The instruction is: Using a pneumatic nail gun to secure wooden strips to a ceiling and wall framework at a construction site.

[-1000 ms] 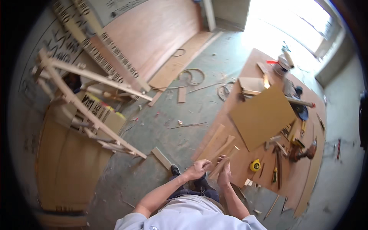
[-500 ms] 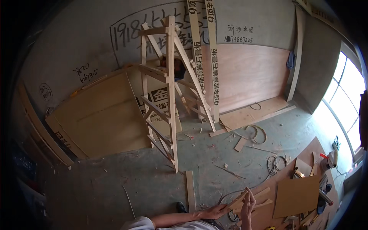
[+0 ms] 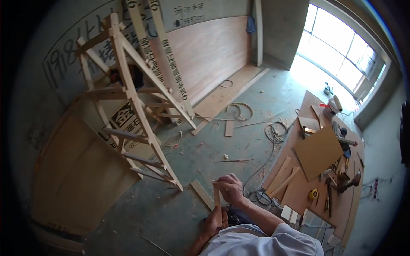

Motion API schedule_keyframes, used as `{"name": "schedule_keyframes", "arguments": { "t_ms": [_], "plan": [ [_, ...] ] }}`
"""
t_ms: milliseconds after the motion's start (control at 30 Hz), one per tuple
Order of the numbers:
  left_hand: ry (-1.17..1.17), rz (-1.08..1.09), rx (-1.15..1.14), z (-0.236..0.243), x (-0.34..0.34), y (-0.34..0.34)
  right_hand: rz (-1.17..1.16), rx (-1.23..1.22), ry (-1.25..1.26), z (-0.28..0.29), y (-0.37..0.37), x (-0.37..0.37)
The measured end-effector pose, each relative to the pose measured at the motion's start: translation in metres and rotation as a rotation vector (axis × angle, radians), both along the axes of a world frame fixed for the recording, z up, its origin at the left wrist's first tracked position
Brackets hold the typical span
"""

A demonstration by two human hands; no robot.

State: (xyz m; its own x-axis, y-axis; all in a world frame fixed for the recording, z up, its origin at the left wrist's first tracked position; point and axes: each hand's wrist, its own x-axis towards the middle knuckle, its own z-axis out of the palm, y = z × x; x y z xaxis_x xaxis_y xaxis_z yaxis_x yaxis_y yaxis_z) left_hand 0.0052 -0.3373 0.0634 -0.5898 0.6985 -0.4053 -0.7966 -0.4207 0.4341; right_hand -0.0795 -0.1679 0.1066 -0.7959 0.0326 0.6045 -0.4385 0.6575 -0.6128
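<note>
Both bare hands work close in front of the body, on one short, pale wood strip (image 3: 216, 199) that runs almost straight up and down between them. Left hand (image 3: 211, 220) is lower, fingers curled around the strip's bottom part; right hand (image 3: 231, 189) is higher, fingers bent and pinching its top end, though the exact thumb placement there is hidden. Strip is clear of the table (image 3: 299, 197), which lies off to the right. On the table: several loose wooden slats (image 3: 278, 176) at the near left edge, a square brown panel (image 3: 318, 152) lying across other items, a yellow tape measure (image 3: 314, 194) and assorted hand tools beyond it; a white bucket (image 3: 330, 111) at the far end. Black cable (image 3: 273, 134) loops on the floor (image 3: 200, 143) beside the table. A flat plank (image 3: 201, 194) lies just left of the hands; a wooden stepladder (image 3: 134, 104) stands farther left.
</note>
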Motion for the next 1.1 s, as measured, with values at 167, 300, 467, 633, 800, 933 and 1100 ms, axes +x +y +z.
{"name": "schedule_keyframes", "arguments": {
  "t_ms": [167, 300, 467, 633, 800, 933, 1100],
  "plan": [
    [0.011, 0.037, -0.105, -0.003, -0.021, -0.020, 0.095, -0.056, 0.016, -0.021, -0.011, -0.010],
    [0.159, -0.061, -0.252, 0.004, -0.052, -0.052, -0.032, -0.533, -0.320, -0.019, -0.025, -0.026],
    [0.196, -0.311, -0.128, -0.116, -0.113, -0.172, 0.600, -0.944, -0.664, -0.034, -0.027, -0.082],
    [1.159, -0.696, -0.940, -0.036, -0.186, -0.134, 0.501, -0.831, -0.535, -0.025, 0.000, -0.084],
    [0.787, -0.710, -0.659, 0.023, -0.220, -0.069, 0.150, -1.018, -0.310, -0.049, -0.014, -0.047],
    [1.064, -0.999, -0.492, 0.010, -0.239, -0.060, -0.292, -1.082, -0.142, -0.049, -0.051, 0.020],
    [1.621, -1.419, -0.064, 0.005, -0.206, -0.023, -0.917, -1.181, 0.102, -0.069, -0.157, 0.123]
  ]
}}
